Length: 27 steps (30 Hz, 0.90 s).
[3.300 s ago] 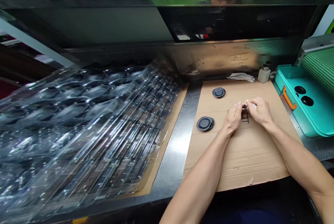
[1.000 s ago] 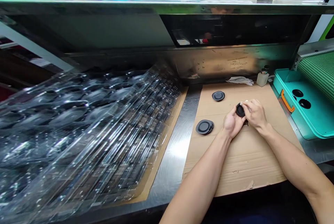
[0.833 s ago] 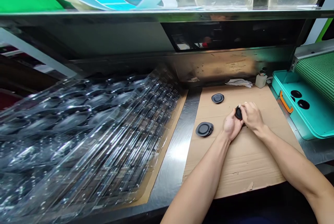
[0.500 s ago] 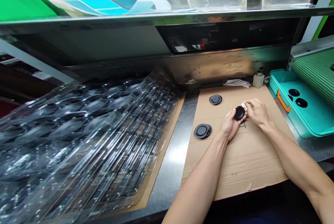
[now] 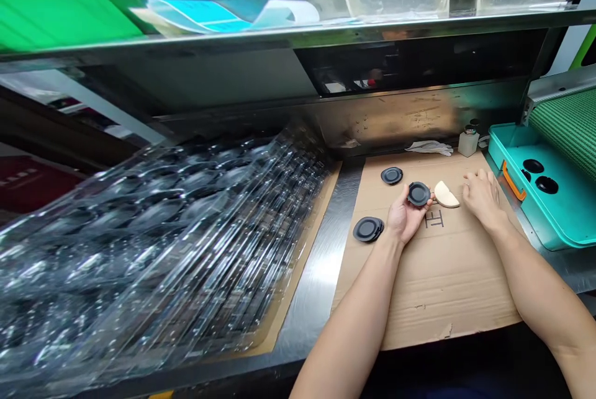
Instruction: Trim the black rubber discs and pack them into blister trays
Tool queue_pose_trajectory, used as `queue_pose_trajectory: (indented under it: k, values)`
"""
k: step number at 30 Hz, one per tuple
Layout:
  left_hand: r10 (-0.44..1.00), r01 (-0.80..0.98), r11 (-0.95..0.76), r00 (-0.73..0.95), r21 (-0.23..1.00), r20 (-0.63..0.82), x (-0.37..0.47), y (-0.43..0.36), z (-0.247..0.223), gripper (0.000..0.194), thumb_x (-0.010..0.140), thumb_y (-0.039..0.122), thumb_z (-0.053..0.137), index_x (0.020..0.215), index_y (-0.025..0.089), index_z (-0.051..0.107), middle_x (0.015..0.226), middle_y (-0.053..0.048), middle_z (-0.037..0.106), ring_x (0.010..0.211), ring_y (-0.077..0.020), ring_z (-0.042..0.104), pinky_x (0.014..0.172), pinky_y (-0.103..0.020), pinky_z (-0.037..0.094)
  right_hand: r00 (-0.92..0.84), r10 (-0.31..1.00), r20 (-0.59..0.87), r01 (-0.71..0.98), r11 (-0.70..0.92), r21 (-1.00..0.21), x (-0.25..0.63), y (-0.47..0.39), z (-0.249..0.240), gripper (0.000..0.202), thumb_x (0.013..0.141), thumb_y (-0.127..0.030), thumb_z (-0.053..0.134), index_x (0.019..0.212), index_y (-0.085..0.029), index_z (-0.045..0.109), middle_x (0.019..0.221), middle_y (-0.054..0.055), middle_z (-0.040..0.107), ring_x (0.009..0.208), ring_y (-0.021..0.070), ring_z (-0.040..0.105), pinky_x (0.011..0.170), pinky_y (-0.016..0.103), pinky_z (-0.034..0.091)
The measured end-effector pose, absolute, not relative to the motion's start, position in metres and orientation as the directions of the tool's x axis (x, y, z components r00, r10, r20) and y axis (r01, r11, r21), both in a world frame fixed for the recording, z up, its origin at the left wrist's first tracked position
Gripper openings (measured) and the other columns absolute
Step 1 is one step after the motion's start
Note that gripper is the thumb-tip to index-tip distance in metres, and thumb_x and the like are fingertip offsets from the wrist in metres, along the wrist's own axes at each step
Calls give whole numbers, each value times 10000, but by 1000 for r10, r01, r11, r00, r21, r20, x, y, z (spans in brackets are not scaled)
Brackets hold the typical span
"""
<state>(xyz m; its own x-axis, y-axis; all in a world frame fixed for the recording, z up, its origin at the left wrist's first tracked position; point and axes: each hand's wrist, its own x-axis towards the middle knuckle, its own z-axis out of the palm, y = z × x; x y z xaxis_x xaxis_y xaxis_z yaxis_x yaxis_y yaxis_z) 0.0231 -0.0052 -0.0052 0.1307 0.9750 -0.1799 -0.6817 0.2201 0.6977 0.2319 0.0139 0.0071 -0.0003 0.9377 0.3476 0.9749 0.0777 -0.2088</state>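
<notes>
My left hand (image 5: pixel 404 216) is closed around the edge of a round black plastic disc (image 5: pixel 418 193), held just above the cardboard with its ringed face up. Right beside it lies a cream half-round pad (image 5: pixel 446 195), which looks like a sponge, on the cardboard sheet (image 5: pixel 419 287). My right hand (image 5: pixel 483 195) is to the right of the pad, apart from it, with fingers slightly bent and spread and nothing visible in them. To the left of my left hand, one similar black disc (image 5: pixel 392 175) lies farther back, and a few overlapping black discs (image 5: pixel 367 229) lie nearer.
Clear plastic trays (image 5: pixel 223 244) are stacked on the left. At right stands a teal bin (image 5: pixel 570 213) with black round parts inside, below a green conveyor belt (image 5: pixel 570 116). Behind the cardboard are a small bottle (image 5: pixel 468 141) and a white glove (image 5: pixel 429 147). A metal shelf (image 5: pixel 354 28) spans overhead.
My right hand has let go of the cream pad and moved right; the pad now lies on the cardboard. The disc in my left hand has turned, showing its ringed face.
</notes>
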Motion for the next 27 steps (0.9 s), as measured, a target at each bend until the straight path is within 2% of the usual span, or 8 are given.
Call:
queue_pose_trajectory:
  k: [2,4,7,10,14,22,24,27]
  values:
    - [998,-497,-38,-62,867,9,27,-8,-8,534,818,434,810,1232,168,604,1224,-138,685,1111,-241,692,990,-369,557,-123,930,346,955,206,-215,223,10,6,359,1031,-376,487,1284,-197,668,1262,134,632,1182,306,512,985,383,400]
    - [936,-173,-328,-193,929,295,30,-12,-11,775,722,362,899,1378,202,518,1291,-130,656,1208,-243,650,1080,-383,507,-244,930,275,925,308,-222,212,5,3,433,1025,-516,498,1313,-231,649,1241,120,644,1162,306,521,974,388,403]
    - [766,245,-581,-158,776,623,35,-19,-13,892,763,348,876,1508,235,397,1351,-126,626,1289,-243,602,1152,-409,457,-274,944,184,931,308,-195,201,0,0,407,1020,-500,504,1297,-241,652,1180,122,660,1126,313,535,922,385,404]
    - [665,434,-645,-88,629,742,37,-24,-12,899,842,375,816,1568,251,301,1363,-127,619,1306,-246,588,1146,-424,467,-260,951,168,937,291,-194,201,0,0,369,1023,-417,492,1311,-240,643,1184,121,657,1114,302,543,912,374,396]
    - [640,501,-645,-58,577,766,39,-24,-12,926,863,402,796,1590,252,243,1353,-131,620,1286,-248,600,1118,-423,492,-261,948,182,933,296,-205,204,3,0,368,1008,-403,509,1307,-239,646,1180,118,660,1111,306,545,925,377,391]
    - [706,430,-598,-116,676,699,38,-22,-18,904,869,430,779,1577,232,254,1376,-130,621,1280,-225,613,1115,-385,485,-251,947,200,928,294,-228,204,6,-4,364,1010,-440,508,1277,-245,660,1154,111,667,1109,310,553,919,382,397]
    - [752,478,-540,-96,693,652,36,-21,-16,753,897,466,733,1512,219,373,1344,-122,643,1242,-223,628,1084,-370,494,-252,947,200,928,295,-228,204,6,-4,357,1011,-439,508,1274,-250,658,1166,108,666,1106,306,556,919,382,397]
    - [912,719,-269,-25,641,410,32,-17,-14,306,1000,478,560,1126,216,655,1056,-95,724,1085,-241,662,972,-368,520,-265,944,196,927,305,-216,203,6,-4,332,1003,-419,526,1252,-245,659,1172,105,666,1119,298,554,929,376,393]
